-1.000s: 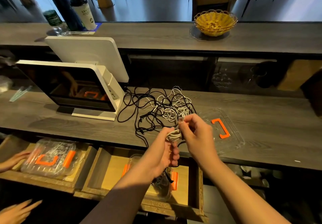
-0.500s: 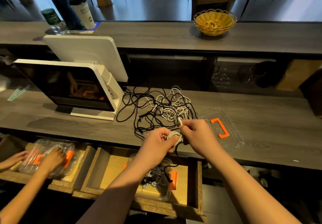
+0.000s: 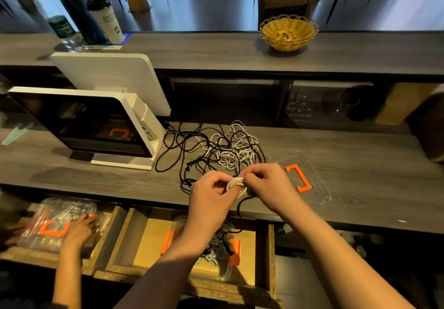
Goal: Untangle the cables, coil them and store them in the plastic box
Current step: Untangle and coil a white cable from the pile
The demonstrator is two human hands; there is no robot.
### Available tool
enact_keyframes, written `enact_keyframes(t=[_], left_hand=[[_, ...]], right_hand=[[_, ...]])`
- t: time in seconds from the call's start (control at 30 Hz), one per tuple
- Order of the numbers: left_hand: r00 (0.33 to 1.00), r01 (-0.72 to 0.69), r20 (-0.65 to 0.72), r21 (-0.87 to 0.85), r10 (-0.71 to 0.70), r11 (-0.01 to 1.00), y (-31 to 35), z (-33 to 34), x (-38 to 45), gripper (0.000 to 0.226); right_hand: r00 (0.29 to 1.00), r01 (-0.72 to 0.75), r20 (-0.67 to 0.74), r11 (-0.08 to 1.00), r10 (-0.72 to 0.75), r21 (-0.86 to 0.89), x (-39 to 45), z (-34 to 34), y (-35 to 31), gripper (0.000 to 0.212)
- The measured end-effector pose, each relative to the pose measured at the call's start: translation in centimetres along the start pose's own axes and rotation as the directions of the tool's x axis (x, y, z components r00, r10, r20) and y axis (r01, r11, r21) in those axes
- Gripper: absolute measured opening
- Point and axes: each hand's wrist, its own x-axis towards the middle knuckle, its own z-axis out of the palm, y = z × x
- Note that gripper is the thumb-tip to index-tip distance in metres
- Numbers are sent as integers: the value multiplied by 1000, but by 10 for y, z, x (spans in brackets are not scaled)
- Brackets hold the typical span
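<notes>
Small white coiled cable bundle [image 3: 236, 185] held above the near edge of the dark grey wood-grain counter [image 3: 348, 171], between both hands. Left hand [image 3: 211, 198]: fingers curled round the bundle from the left, thumb on top. Right hand [image 3: 269, 186]: fingertips pinching the bundle's right side. A thin black cable [image 3: 240, 215] hangs from the grip down over the counter edge.

Just behind the hands, a loose tangle of black and white cables [image 3: 223, 152] lies on the counter, strands crossing; black loops spread toward the left.

Right of the tangle, touching the right hand's far side in view: a clear flat plastic lid with an orange clasp [image 3: 302, 179], lying on the counter.

Below the counter edge, an open wooden drawer [image 3: 144, 243] holds a clear plastic box with orange latches [image 3: 234, 253]; coiled cables inside, partly hidden by the left forearm.

Further left, a second drawer with a closed clear plastic container [image 3: 55, 224]; another person's hand [image 3: 79, 231] rests on its lid.

Left on the counter: a white point-of-sale terminal with a dark screen [image 3: 91, 121]. On the upper shelf: a yellow woven basket [image 3: 288, 32] and a white paper cup with a black lid [image 3: 105, 20].
</notes>
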Motion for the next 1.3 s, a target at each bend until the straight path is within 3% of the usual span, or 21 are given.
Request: enact_keyframes(t=[0.37,0.47,0.53,0.7,0.87,0.97,1.1,1.3], left_hand=[[994,112,-5,-127,-113,986,5,9,-1,17],[991,110,-59,-118,-118,987,5,7,4,12],[985,102,-130,-87,-113,991,4,6,7,12],[971,131,-191,-88,-146,987,7,6,10,14],[970,187,-101,-263,-220,947,18,2,13,16],[973,222,18,-349,-230,911,24,-2,14,19],[968,250,141,-412,-209,876,23,-7,15,34],[936,350,209,-652,-284,673,19,-4,11,34]], right_hand=[[994,-77,76,995,81,-60,4,-9,2,24],[995,-87,50,993,84,74,0,-6,4,19],[995,-93,57,980,84,178,-5,-3,6,27],[999,-44,40,963,35,265,-6,-3,10,26],[999,-52,10,942,52,332,-5,-11,4,11],[990,-136,107,853,94,504,-3,-18,3,13],[967,-240,217,768,134,594,-3,-23,3,21],[917,-373,381,601,120,707,-8,-23,5,27]])
